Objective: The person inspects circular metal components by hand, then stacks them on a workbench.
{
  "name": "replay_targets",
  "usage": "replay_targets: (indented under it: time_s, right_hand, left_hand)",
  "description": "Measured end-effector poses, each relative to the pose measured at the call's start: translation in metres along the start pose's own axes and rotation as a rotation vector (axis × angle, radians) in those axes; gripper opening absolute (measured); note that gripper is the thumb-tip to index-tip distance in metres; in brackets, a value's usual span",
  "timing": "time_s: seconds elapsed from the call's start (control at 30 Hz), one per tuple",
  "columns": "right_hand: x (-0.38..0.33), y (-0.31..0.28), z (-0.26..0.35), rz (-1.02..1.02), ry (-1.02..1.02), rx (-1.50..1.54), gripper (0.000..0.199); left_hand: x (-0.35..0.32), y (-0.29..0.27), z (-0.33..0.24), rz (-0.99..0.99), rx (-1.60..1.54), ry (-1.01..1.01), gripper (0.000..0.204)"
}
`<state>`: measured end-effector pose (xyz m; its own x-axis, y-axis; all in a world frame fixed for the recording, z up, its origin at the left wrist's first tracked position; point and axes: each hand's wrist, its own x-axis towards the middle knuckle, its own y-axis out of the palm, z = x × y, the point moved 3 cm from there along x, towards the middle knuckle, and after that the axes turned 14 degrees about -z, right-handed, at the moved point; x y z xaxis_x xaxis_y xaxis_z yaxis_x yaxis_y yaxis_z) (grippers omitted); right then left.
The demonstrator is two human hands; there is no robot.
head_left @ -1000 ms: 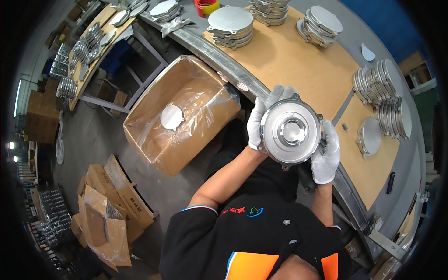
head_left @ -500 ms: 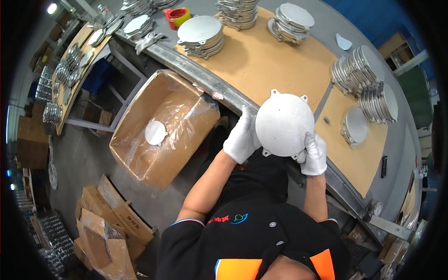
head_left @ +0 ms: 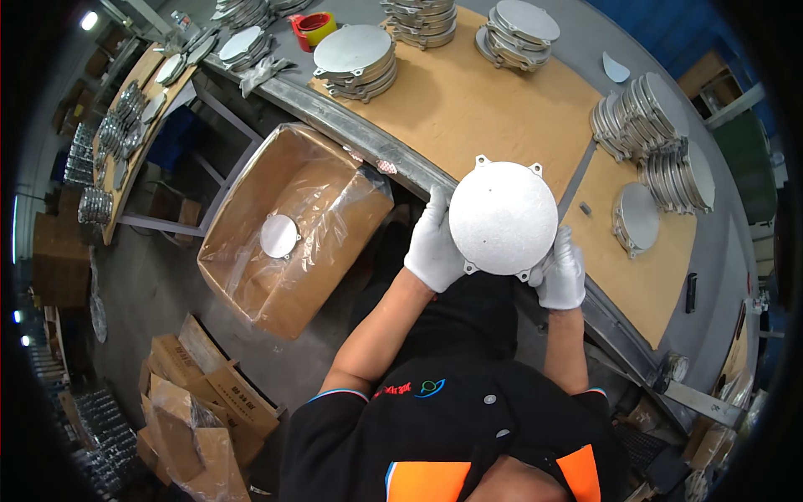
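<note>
Between my two white-gloved hands is a round, light-grey metal cover plate (head_left: 503, 217) with small holed lugs round its rim. My left hand (head_left: 435, 244) grips its left edge, the fingers partly hidden behind it. At the lower right edge my right hand (head_left: 561, 272) is closed on the plate, thumb toward the rim. The plate's broad flat face is turned up, over the near edge of the table. Its underside is hidden.
Brown paper (head_left: 493, 100) covers part of the grey table. Stacks of similar plates (head_left: 355, 54) stand at the back, with rows on edge (head_left: 640, 117) at right. An open, plastic-lined carton (head_left: 276, 305) on the floor at left holds one plate (head_left: 279, 236). Tape rolls (head_left: 316, 30) lie behind.
The plate has shifted slightly left and turned a little in my hands. My right thumb has moved from the plate's face toward its edge.
</note>
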<state>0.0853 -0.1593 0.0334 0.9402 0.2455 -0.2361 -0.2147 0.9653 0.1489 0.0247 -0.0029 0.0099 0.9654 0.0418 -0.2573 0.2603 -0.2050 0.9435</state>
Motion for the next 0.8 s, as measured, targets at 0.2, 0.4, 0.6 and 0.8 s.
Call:
replay_targets:
  time_s: [0.2, 0.4, 0.6, 0.8]
  right_hand:
    - [0.016, -0.007, 0.011, -0.033, -0.334, -0.494, 0.057]
    - [0.036, 0.021, 0.039, -0.292, -1.056, -1.173, 0.048]
    - [-0.013, 0.065, 0.033, 0.488, -1.359, -1.089, 0.045]
    - [-0.017, 0.021, 0.008, 0.927, -0.467, -0.311, 0.015]
  left_hand:
    - [-0.002, 0.003, 0.002, -0.060, 0.030, 0.005, 0.079]
    - [-0.004, -0.002, 0.016, -0.173, 0.134, -0.021, 0.072]
    - [0.003, 0.007, 0.016, -0.217, 0.060, -0.008, 0.068]
    - [0.011, -0.010, -0.017, -0.095, -0.012, 0.089, 0.075]
